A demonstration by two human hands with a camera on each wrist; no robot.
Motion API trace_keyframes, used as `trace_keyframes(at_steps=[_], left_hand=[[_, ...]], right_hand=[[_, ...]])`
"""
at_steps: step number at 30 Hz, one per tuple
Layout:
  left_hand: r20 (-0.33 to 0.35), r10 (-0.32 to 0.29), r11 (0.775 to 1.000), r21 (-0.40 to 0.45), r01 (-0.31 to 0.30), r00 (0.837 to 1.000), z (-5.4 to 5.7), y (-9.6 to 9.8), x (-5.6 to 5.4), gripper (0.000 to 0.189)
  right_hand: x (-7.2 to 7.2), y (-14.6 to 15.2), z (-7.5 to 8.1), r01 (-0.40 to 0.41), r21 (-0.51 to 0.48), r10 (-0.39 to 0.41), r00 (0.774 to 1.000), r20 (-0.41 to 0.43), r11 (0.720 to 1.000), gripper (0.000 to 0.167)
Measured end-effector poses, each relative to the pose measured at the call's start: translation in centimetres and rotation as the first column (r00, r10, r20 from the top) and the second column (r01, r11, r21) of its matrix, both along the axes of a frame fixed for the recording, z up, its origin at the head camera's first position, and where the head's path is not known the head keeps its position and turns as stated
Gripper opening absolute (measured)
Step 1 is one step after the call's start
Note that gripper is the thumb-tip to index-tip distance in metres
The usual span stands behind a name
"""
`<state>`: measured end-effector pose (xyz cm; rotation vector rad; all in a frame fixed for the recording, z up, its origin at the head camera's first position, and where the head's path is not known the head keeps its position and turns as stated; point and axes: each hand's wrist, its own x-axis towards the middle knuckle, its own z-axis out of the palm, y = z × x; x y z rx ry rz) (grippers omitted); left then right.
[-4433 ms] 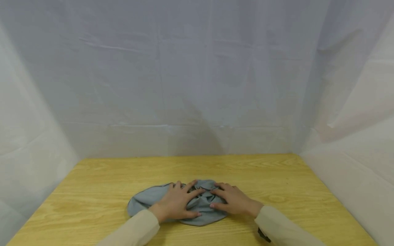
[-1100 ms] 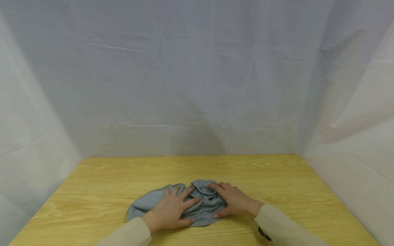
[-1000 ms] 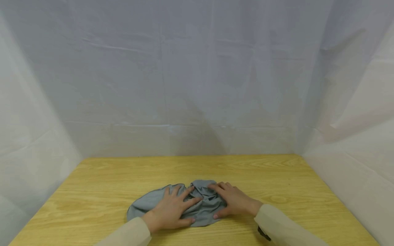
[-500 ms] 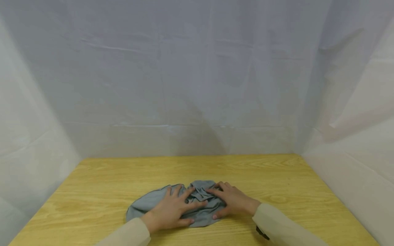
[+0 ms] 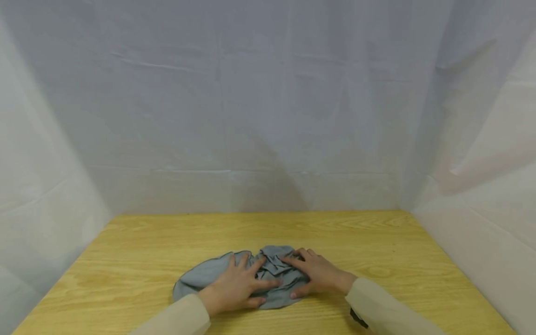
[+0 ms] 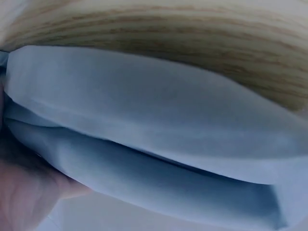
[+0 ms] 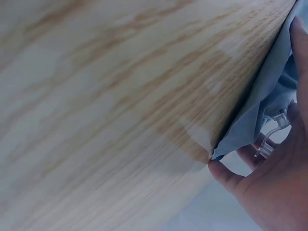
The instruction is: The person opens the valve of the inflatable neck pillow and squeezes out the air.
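A grey-blue cloth [image 5: 201,275] with a dark edge lies on the table, smooth at its left part and bunched into wrinkles in the middle. My left hand [image 5: 235,284] rests on the middle of it with spread fingers. On the right part lies my right hand [image 5: 320,273], its index finger stretched over the wrinkles and its thumb at the near edge. In the left wrist view the cloth [image 6: 144,106] forms long, thick folds beside the hand. A small clear plastic piece [image 7: 275,132] shows between the right thumb and fingers in the right wrist view.
The wooden table [image 5: 146,232] stretches around the cloth. White sheeting [image 5: 259,107] hangs behind its far edge and along both sides. A dark band [image 5: 358,318] shows under the right sleeve.
Compared with 4.4 seconds ago, my left hand lies slightly nearer and further left, and the wrinkles have shifted. Over the last second, my right index finger has moved slightly left over them.
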<state>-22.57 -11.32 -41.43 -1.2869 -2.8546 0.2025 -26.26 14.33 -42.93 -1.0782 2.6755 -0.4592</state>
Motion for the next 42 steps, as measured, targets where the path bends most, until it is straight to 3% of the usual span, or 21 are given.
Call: trace_keyframes(at_steps=[4, 9, 18, 26, 30, 36, 42], left_hand=[[-0.001, 0.000, 1.000, -0.013, 0.000, 1.000, 0.1, 0.1, 0.0, 0.049], [0.007, 0.002, 1.000, 0.004, -0.002, 1.000, 0.2, 0.0, 0.1, 0.049], [0.046, 0.022, 0.999, 0.043, -0.024, 0.999, -0.1, -0.4, 0.0, 0.053], [0.138, -0.008, 0.987, 0.158, -0.014, 0.990, -0.2, -1.7, -0.2, 0.057], [0.160, 0.056, 0.974, 0.208, -0.090, 0.985, -0.4, -2.6, -0.1, 0.065], [0.184, 0.224, 0.924, 0.272, -0.268, 0.957, -0.9, -3.3, 0.3, 0.082], [0.163, 0.242, 0.913, 0.297, -0.281, 0.957, -1.1, -3.4, 0.4, 0.079]], right_hand=[[-0.1, 0.1, 0.1, -0.004, -0.022, 0.005, 1.000, 0.018, 1.000, 0.065], [0.0, 0.1, 0.3, -0.016, -0.031, 0.015, 1.000, -0.021, 0.999, 0.052], [-0.1, -0.6, -0.4, 0.006, 0.019, -0.003, 0.992, -0.123, 1.000, 0.052], [0.0, -0.8, -0.8, 0.016, 0.062, -0.004, 0.982, -0.189, 0.998, 0.053], [0.3, -0.8, -0.6, 0.020, 0.054, -0.008, 0.979, -0.204, 0.998, 0.052], [0.3, -0.7, -0.7, 0.028, 0.051, -0.017, 0.980, -0.200, 0.998, 0.052], [0.1, -0.6, -0.4, 0.018, 0.048, -0.011, 0.989, -0.146, 0.999, 0.052]])
